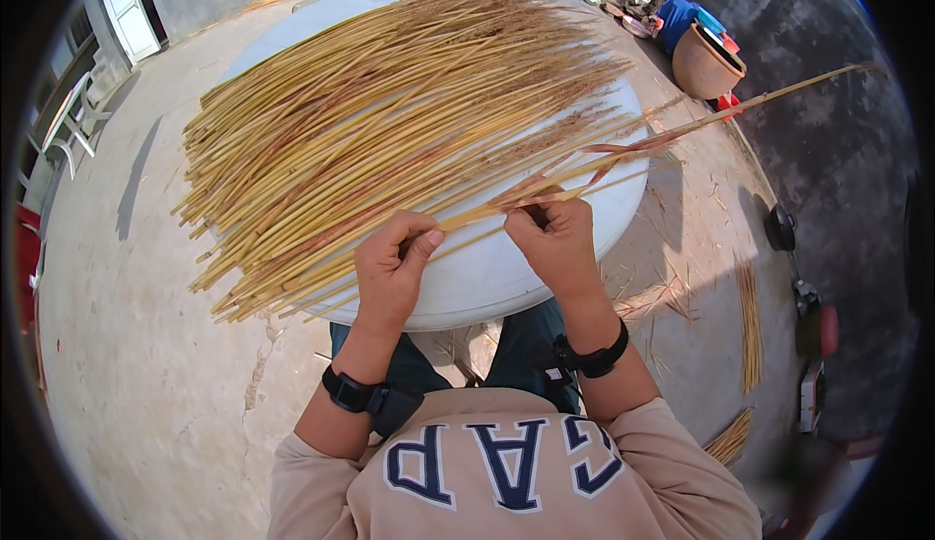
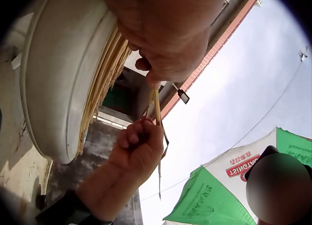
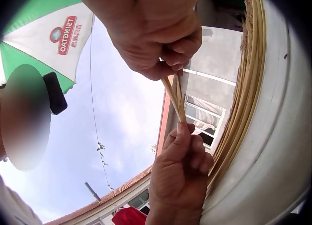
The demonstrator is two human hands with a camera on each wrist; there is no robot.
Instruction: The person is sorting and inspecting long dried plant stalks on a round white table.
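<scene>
A long dry reed stalk (image 1: 472, 217) runs between both hands over the near edge of a round white table (image 1: 477, 282). My left hand (image 1: 392, 262) pinches it between thumb and fingers. Farther along to the right, my right hand (image 1: 560, 238) pinches the reed stalk where a papery brownish leaf sheath (image 1: 609, 157) hangs about it. In the right wrist view, the reed stalk (image 3: 180, 104) looks split into two strips between the hands. A wide layer of similar reed stalks (image 1: 390, 131) covers much of the table, feathery heads toward the right.
On the right, a clay pot (image 1: 708, 61) and a blue barrel (image 1: 677, 22) stand by the dark wall. Small bundles of stalks (image 1: 748, 331) and scattered scraps lie on the concrete floor. A green and white umbrella (image 2: 209, 191) shows in the left wrist view.
</scene>
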